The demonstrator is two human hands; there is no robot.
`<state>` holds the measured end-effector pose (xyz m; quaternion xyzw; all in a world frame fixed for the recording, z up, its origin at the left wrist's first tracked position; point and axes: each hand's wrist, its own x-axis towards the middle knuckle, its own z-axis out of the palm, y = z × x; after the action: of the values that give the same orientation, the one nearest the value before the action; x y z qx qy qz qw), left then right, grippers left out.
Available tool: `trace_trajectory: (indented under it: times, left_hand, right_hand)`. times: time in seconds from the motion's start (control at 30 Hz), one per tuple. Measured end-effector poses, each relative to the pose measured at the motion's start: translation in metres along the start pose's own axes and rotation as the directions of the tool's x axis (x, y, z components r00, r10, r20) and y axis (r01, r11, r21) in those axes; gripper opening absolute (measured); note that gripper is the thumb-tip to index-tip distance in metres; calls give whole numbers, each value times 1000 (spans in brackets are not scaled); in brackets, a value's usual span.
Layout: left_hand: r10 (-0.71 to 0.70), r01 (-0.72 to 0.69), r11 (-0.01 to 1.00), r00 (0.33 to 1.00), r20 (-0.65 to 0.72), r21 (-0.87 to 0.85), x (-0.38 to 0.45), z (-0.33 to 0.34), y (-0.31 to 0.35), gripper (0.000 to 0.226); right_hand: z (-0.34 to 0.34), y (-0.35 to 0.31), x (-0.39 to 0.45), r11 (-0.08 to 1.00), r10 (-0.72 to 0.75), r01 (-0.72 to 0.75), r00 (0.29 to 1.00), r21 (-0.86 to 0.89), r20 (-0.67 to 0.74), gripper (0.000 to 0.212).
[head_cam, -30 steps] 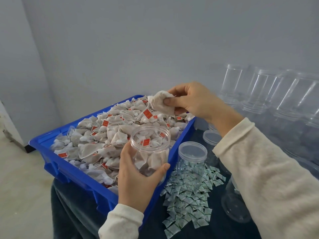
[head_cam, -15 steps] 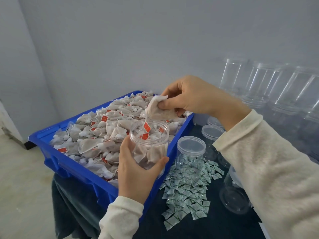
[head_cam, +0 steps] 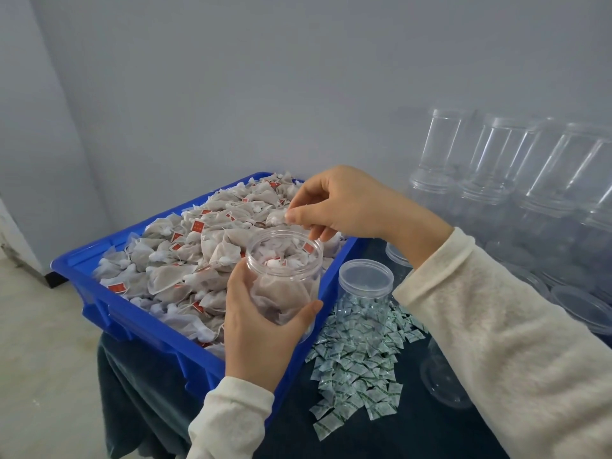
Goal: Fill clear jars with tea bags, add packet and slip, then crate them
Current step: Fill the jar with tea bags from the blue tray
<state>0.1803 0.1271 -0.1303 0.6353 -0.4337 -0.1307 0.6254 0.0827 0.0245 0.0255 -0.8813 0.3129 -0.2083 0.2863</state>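
We look down from a head-worn camera at a desk [head_cam: 414, 435] covered in dark cloth, set against a plain grey wall.

Our left hand [head_cam: 261, 329] holds a clear jar [head_cam: 284, 276] upright over the near right corner of a blue tray [head_cam: 132, 321]. The thumb and fingers wrap around the jar's lower body. The jar's mouth is open and it is partly filled with tea bags.

The tray is heaped with white mesh tea bags [head_cam: 198, 253], many showing small red tags.

Our right hand [head_cam: 344, 203] hangs just beyond the jar's mouth, above the tray. Its thumb and forefinger are pinched together over the heap and seem to touch a tea bag [head_cam: 276, 217] there; we cannot tell whether that bag is truly gripped or only touched. The other fingers curl loosely downward.

To the right of the tray stands an empty jar [head_cam: 366, 293], in a scatter of small green-and-white packets [head_cam: 357, 369]. Rows of empty jars [head_cam: 496, 167] are stacked at the far right. No slip and no crate for finished jars can be seen.

We judge the work to be in the filling step, early in the whole task. The next move likely calls for lifting one bag clear of its neighbours, whose strings may tangle, then dropping it through the jar's mouth while the left hand keeps the jar steady.
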Motion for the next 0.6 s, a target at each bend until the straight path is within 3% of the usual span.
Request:
trace_trajectory:
  times: [0.27,0.6]
  left_hand:
    - [-2,2,1000,1000,-1,14,-1,0,1,114]
    - [2,-1,999,1000,5,-39,-2,0,0,118]
  right_hand:
    - [-3,8,7,1000,19,-18,999,17,-28,8]
    - [15,58,35,985,170,-171,985,-16,-16,9]
